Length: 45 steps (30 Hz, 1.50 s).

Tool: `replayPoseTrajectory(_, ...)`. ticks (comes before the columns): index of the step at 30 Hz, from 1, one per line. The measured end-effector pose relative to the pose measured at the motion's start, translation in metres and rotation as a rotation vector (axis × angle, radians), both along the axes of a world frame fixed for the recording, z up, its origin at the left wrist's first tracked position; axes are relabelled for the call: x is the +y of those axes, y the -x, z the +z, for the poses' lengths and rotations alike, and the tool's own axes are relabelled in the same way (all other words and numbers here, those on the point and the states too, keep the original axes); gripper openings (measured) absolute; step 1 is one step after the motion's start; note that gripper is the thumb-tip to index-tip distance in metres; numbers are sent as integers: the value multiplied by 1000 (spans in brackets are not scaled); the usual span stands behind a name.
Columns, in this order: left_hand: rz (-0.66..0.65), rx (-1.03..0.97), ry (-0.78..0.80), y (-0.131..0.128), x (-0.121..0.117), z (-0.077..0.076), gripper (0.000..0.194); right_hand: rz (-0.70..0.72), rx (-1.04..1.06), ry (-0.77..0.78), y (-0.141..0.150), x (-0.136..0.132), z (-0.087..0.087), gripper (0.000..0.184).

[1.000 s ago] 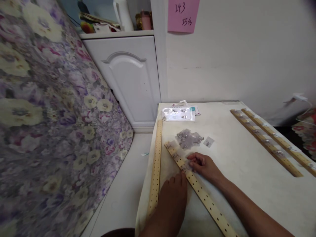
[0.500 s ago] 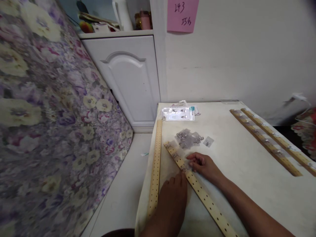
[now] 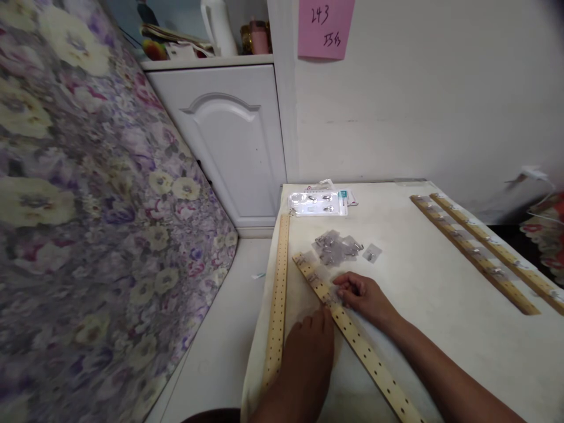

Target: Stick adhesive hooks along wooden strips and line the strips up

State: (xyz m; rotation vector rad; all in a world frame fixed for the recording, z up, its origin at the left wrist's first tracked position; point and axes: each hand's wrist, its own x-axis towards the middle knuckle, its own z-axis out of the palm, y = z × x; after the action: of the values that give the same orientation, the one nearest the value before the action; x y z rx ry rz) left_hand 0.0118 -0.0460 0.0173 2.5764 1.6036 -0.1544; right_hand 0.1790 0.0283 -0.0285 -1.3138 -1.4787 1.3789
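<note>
A light wooden strip [image 3: 374,363] with rows of holes lies slantwise on the table. My left hand [image 3: 311,349] is closed with its fingertips on the strip's near-left edge. On the strip's upper part sit several clear square patches with small metal hooks. My right hand [image 3: 359,295] is curled on the strip's right side, thumb and finger pinched at the edge of one clear hook patch [image 3: 331,297]. Just above the strip is a loose pile of clear hook patches [image 3: 332,249], with a single hook patch [image 3: 372,253] lying to its right.
Another holed strip [image 3: 278,294] runs along the table's left edge. Clear plastic packaging [image 3: 315,204] lies at the back. Two strips with hook patches, one nearer [image 3: 467,248] and one farther [image 3: 497,249], lie on the right. Flowered fabric [image 3: 110,223] hangs left, beside a white cabinet [image 3: 229,158].
</note>
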Motion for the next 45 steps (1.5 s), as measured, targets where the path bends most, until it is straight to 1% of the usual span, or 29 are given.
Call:
replayPoseTrajectory(3, -3, -6, 32, 0, 0, 0, 52, 0, -11, -13, 0, 0, -1, 15)
replayPoseTrajectory(10, 8, -3, 34, 0, 0, -1, 51, 14, -35, -25, 0, -1, -2, 16)
replayPoseTrajectory(13, 6, 8, 37, 0, 0, 1, 51, 23, -130, -108, -1, -3, 2, 16)
replayPoseTrajectory(15, 5, 10, 45, 0, 0, 2, 51, 13, -208, -189, -1, -4, 6, 19)
replayPoseTrajectory(17, 3, 10, 55, 0, 1, 2, 51, -3, -261, -236, 1, -6, 8, 23)
replayPoseTrajectory(20, -1, 14, 60, 0, 1, 2, 51, -33, -324, -243, 5, -7, 9, 24)
replayPoseTrajectory(23, -2, 16, 53, -1, 2, 1, 51, -63, -370, -211, 8, -5, 6, 24)
replayPoseTrajectory(28, -4, 38, 45, -2, 3, 3, 49, -71, -330, -114, 8, 2, 3, 28)
replayPoseTrajectory(31, -4, 40, 43, -2, 3, 5, 49, -55, -286, -84, 7, 5, 2, 28)
replayPoseTrajectory(35, -9, 28, 34, 0, 3, 5, 48, -74, -241, -106, 8, 4, 0, 28)
replayPoseTrajectory(40, -15, 43, -26, 2, 3, -3, 50, -89, -177, -162, 10, -1, 2, 32)
replayPoseTrajectory(42, -19, 48, -35, 4, 3, -6, 51, -123, -156, -182, 5, -1, 5, 28)
replayPoseTrajectory(43, -21, 49, -35, 4, 3, -7, 52, -165, -164, -210, -2, 1, 7, 26)
replayPoseTrajectory(45, -19, 46, -23, 6, 2, -8, 54, -309, -236, -301, -21, 8, 9, 24)
